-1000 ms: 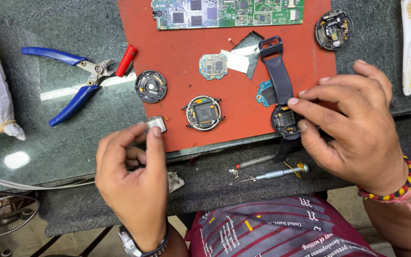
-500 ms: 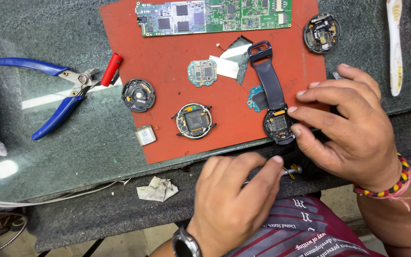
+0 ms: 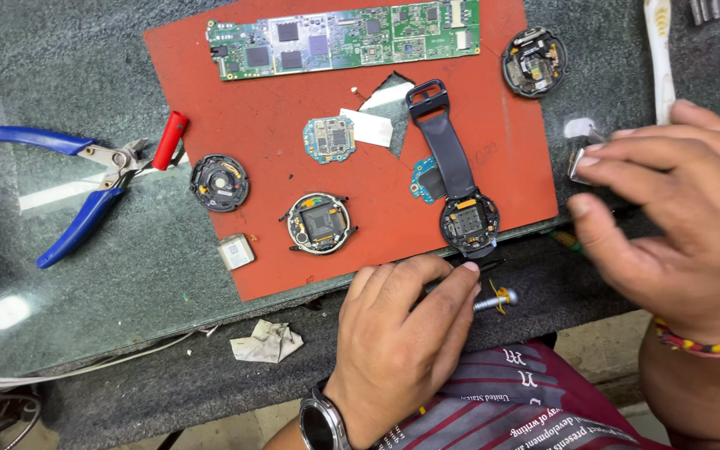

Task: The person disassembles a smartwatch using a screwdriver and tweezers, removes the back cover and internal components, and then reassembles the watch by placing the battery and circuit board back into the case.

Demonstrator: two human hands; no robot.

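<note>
Just above left hand, opened watch; screwdriver beside grip

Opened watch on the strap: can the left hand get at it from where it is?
Probably yes. The left hand sits at the near edge of the red mat, just below the opened watch, and nothing lies between them. The right hand is off to the side.
</note>
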